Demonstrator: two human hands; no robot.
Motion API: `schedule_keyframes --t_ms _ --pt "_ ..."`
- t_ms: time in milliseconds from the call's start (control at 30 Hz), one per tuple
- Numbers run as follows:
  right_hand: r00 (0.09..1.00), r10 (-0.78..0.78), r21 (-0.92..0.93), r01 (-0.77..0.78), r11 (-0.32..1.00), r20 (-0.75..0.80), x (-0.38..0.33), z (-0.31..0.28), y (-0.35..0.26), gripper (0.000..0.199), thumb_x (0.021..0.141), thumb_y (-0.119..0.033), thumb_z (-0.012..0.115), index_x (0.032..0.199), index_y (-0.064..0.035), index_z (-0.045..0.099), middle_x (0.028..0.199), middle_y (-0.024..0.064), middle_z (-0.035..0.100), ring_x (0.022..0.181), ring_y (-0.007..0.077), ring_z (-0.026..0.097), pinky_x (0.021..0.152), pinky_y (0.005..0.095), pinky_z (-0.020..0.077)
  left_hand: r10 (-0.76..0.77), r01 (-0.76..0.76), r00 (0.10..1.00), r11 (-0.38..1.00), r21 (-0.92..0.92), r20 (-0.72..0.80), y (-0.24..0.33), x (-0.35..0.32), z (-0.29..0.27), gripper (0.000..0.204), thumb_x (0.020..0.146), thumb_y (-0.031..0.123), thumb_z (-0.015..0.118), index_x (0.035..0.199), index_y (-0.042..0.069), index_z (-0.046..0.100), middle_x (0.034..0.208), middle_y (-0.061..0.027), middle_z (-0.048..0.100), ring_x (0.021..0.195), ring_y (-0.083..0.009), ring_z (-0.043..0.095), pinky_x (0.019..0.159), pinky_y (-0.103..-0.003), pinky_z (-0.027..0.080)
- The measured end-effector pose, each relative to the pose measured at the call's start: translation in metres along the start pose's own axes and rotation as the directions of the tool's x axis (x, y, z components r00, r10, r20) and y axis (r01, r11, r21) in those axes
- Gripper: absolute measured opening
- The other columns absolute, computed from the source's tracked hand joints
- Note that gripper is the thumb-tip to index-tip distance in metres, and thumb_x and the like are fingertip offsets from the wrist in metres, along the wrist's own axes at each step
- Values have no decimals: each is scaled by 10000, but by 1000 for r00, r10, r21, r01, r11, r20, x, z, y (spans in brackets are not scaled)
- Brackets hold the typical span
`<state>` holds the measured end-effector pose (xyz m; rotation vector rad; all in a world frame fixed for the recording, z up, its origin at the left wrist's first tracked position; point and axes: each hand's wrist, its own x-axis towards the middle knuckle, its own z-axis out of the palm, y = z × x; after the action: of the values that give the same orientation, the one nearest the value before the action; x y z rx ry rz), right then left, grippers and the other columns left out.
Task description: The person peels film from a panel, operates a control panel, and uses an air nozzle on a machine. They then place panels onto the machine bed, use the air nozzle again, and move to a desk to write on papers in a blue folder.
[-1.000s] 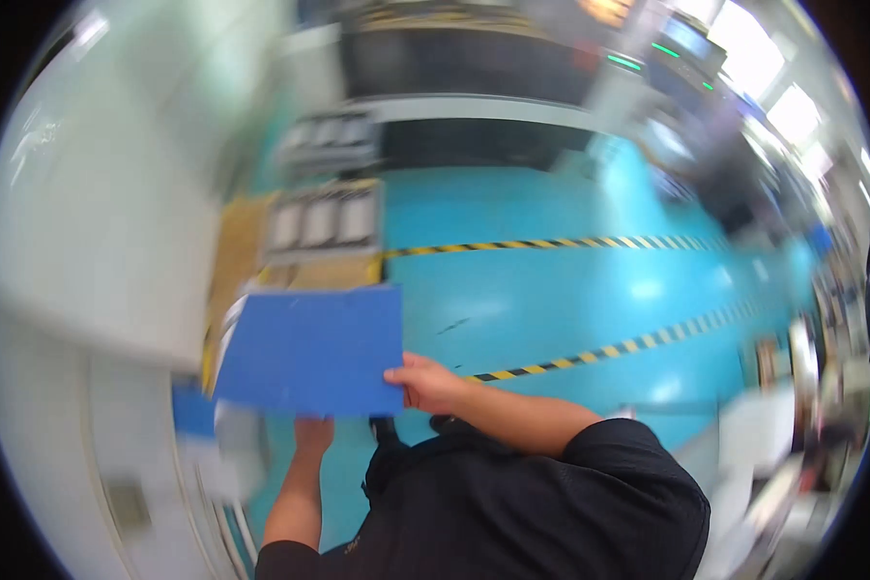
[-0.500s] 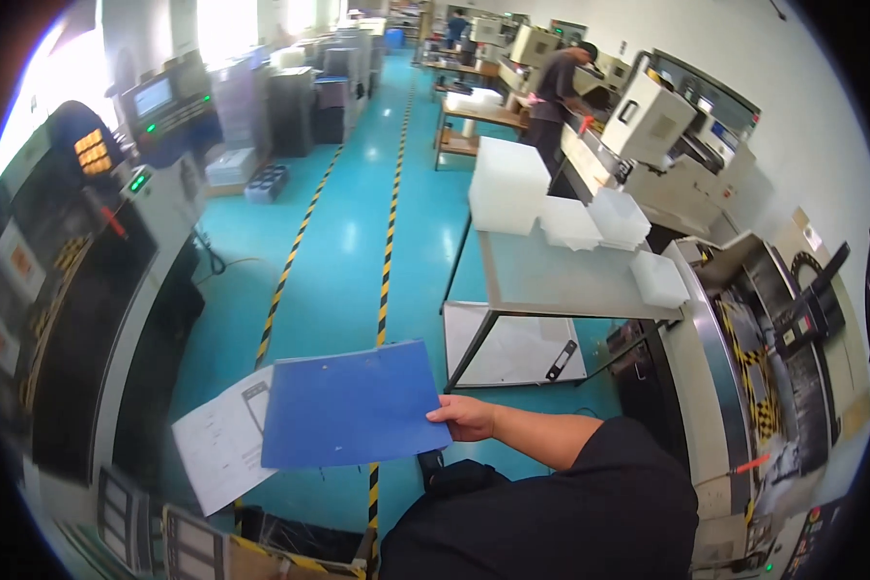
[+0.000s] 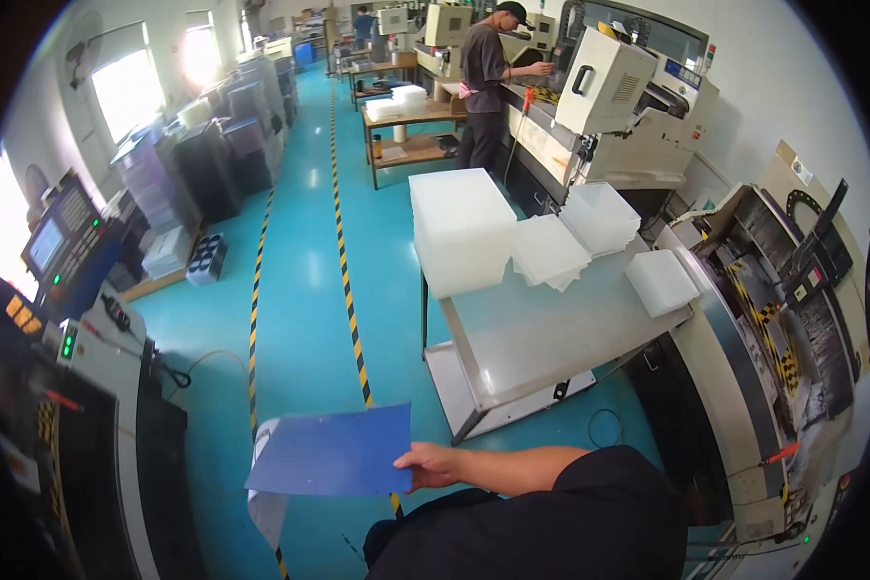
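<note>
A black short-sleeved top — plain, unmarked — fills the frame at 5 o'clock; the right hand (image 3: 433, 466) and forearm are bare.

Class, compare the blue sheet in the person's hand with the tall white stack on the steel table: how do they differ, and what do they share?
The blue sheet is a single thin leaf; the tall white stack is a thick block of many sheets. The blue sheet is opaque and dark blue, the stack pale and translucent white. The blue sheet is held in the air by the right hand; the stack rests on the steel table. Both are flat and rectangular.
</note>
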<state>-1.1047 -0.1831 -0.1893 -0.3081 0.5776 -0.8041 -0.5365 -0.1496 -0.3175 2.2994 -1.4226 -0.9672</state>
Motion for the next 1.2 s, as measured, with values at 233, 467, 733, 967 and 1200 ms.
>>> schedule_keyframes --t_ms 233,467,733,967,1200 --pt "1000 -22 156 26 987 -22 172 -37 -119 263 983 -167 610 1225 -67 592 1073 98 743 908 237 747 822 394 615 -145 163 970 984 -76 196 130 225 12 311 973 198 601 1272 135 549 984 -127 614 813 -277 592 666 -419 510" --pt "919 -177 78 218 973 -351 302 -83 -309 235 970 -172 605 1162 -36 606 971 122 747 783 256 752 718 419 631 -272 329 888 939 -101 370 290 462 -13 392 990 156 567 1379 170 513 1012 -106 603 841 -247 580 678 -383 516" --pt "717 -301 161 499 852 -629 478 -258 -541 264 944 -161 567 1138 17 592 915 198 733 738 302 744 648 428 626 -190 264 922 946 -188 338 539 670 -35 397 966 135 559 1357 167 503 965 -106 581 836 -262 569 684 -407 510" --pt "467 -215 84 541 837 -858 553 -389 -781 273 954 -167 512 1125 34 586 935 217 721 791 330 740 648 427 617 -119 173 904 980 -97 411 801 839 21 323 948 187 599 1260 128 536 954 -133 601 840 -311 586 704 -437 515" --pt "443 -275 62 610 790 -854 573 -489 -999 259 937 -192 570 1072 27 596 900 226 715 811 333 736 692 452 611 -76 113 826 993 -31 558 1026 1042 151 284 931 239 638 1162 89 570 943 -159 621 845 -360 603 723 -466 521"
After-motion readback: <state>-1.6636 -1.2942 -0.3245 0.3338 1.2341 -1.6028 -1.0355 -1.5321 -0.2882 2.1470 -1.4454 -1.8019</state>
